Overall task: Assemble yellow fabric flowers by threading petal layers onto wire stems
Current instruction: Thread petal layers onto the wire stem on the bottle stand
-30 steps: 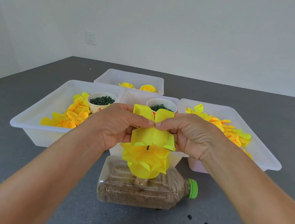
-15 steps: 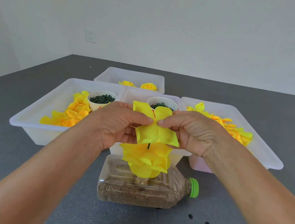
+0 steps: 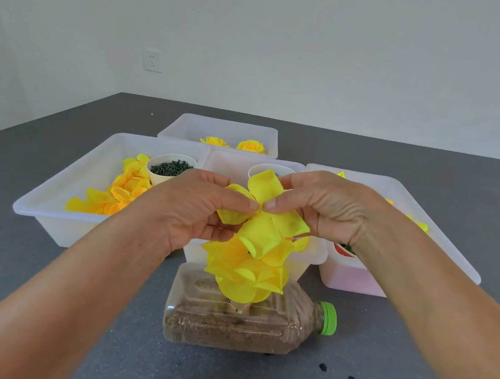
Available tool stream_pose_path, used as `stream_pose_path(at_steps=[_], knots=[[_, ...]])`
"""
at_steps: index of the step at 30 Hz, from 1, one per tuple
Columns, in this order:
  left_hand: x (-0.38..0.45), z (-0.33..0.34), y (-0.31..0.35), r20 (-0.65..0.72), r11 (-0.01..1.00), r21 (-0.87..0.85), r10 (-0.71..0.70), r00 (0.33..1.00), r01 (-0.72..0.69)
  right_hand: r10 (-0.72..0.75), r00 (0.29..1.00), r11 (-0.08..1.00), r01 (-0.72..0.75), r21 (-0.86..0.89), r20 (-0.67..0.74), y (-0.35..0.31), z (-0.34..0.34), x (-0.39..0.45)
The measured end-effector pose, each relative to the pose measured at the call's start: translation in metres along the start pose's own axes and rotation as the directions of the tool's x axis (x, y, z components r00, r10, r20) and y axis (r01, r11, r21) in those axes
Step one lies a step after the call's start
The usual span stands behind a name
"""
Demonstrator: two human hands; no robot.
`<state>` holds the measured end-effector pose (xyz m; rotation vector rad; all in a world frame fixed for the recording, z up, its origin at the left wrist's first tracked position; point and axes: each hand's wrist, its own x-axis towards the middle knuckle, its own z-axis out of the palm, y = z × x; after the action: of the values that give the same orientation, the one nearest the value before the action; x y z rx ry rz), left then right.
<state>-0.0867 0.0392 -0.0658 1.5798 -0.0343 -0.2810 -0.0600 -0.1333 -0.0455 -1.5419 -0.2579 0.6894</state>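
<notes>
Two bare hands pinching a yellow petal layer above a half-built fabric flower.

Left hand (image 3: 197, 211) and right hand (image 3: 323, 209) meeting thumb to thumb at centre frame, both grasping the yellow petal layer (image 3: 263, 213) at its middle, petals splaying up, down and to either side. Directly below and touching it, a stack of yellow petals (image 3: 247, 269) forming the flower, seated over a clear plastic bottle (image 3: 243, 320) lying on its side, part-filled with brown grains, green cap (image 3: 328, 318) pointing right. Wire stem hidden by petals. Behind, on the grey table (image 3: 6, 267), four translucent white bins: left bin (image 3: 56, 210) with loose yellow petals and a cup of dark green pieces (image 3: 171, 169); far bin (image 3: 218, 130) with two finished flowers.
</notes>
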Motion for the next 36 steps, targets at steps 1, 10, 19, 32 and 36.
stream_pose_path(at_steps=[1, 10, 19, 32, 36], knots=[[0.000, 0.000, 0.000, -0.003, 1.000, 0.004, -0.005, 1.000, 0.005, -0.002, 1.000, 1.000, 0.002, -0.004, -0.013, -0.001, 0.000, 0.000], [-0.004, 0.003, 0.001, -0.003, 1.000, 0.010, -0.025, 1.000, 0.025, 0.008, 1.000, 1.000, -0.008, 0.023, -0.015, -0.003, 0.003, 0.006], [-0.001, 0.003, -0.004, -0.057, 0.999, -0.021, -0.039, 0.998, 0.038, 0.041, 0.999, 0.995, -0.043, -0.091, -0.021, 0.004, -0.005, -0.003], [0.004, 0.000, -0.007, -0.150, 0.999, 0.045, -0.004, 0.989, 0.011, 0.067, 0.995, 0.992, -0.058, 0.114, -0.075, 0.012, 0.001, 0.006], [0.003, 0.002, -0.007, -0.129, 1.000, 0.024, -0.006, 0.992, 0.009, 0.093, 0.992, 0.988, -0.081, 0.132, -0.088, 0.012, 0.001, 0.006]])
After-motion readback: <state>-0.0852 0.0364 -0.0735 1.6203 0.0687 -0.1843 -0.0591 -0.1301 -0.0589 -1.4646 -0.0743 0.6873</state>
